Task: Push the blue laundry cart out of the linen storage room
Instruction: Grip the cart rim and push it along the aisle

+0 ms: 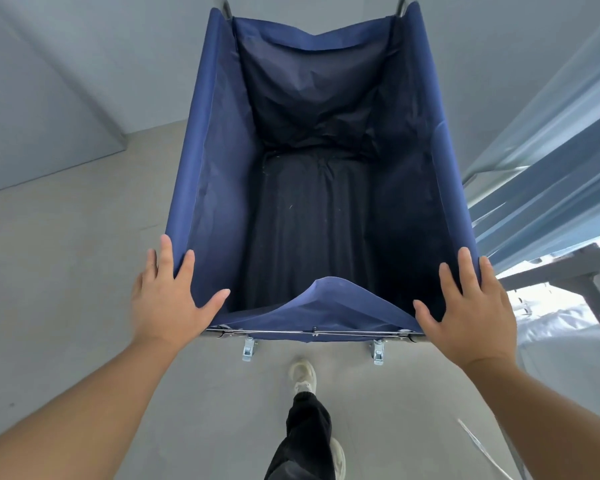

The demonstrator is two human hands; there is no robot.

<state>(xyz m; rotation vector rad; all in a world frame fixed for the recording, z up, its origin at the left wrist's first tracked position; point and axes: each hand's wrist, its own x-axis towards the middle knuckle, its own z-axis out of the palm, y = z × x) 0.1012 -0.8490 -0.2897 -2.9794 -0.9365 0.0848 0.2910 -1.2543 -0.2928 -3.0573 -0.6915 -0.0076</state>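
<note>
Grey floor (66,271) lies open to the left of the blue laundry cart (201,188), bounded further left by a pale wall (42,98). Right of the cart, room is tight: metal shelving (548,188) stands close along that side.

The cart sits dead centre before us, long axis running straight away from us, far end toward the wall ahead. Its fabric bag hangs empty (near hem sagging inward in a fold). A thin metal rail (312,332) crosses the near end, with two casters (248,349) just beneath.

Our left hand (168,299) lies spread over the cart's near left corner, fingers splayed, not clenched. Our right hand (471,306) does likewise at the near right corner.

Behind the cart, one white shoe (303,375) steps forward.

We read no labels or writing.
</note>
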